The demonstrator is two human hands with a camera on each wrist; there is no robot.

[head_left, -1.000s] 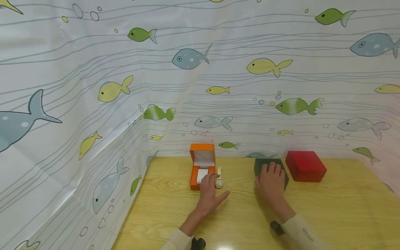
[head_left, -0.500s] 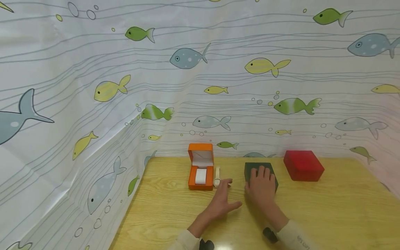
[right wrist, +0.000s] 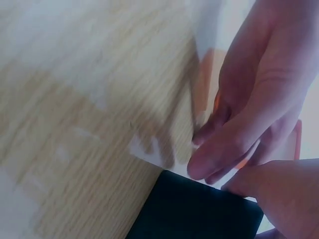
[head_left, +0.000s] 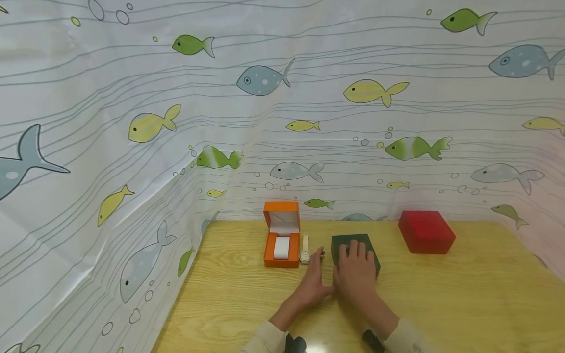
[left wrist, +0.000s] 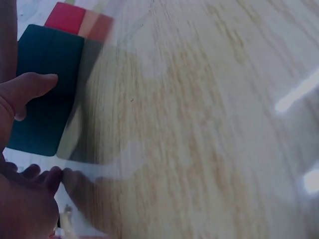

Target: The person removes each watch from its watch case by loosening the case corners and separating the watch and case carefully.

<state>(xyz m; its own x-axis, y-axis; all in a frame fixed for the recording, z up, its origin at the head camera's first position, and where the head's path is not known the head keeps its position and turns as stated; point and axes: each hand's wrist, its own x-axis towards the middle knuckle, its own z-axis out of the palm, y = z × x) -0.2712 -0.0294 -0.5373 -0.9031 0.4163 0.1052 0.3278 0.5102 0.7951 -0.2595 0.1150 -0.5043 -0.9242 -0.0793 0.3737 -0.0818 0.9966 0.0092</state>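
Observation:
In the head view a dark green box sits on the table, its lid down. My right hand holds it from above, fingers over the top and thumb at the left side; the right wrist view shows the thumb by the box edge. Just left of it, my left hand holds nothing. Its fingers are loosely bent, with the thumb spread towards the green box. Beyond the left hand lies a gold watch, beside an orange watch box with its lid raised and a white cushion inside.
A red box, closed, stands at the back right of the wooden table. Behind and to the left hangs a white sheet printed with fish.
My right hand has moved the green box left and nearer, away from the red box. My left hand has drawn back from the watch and orange box, towards the right hand.

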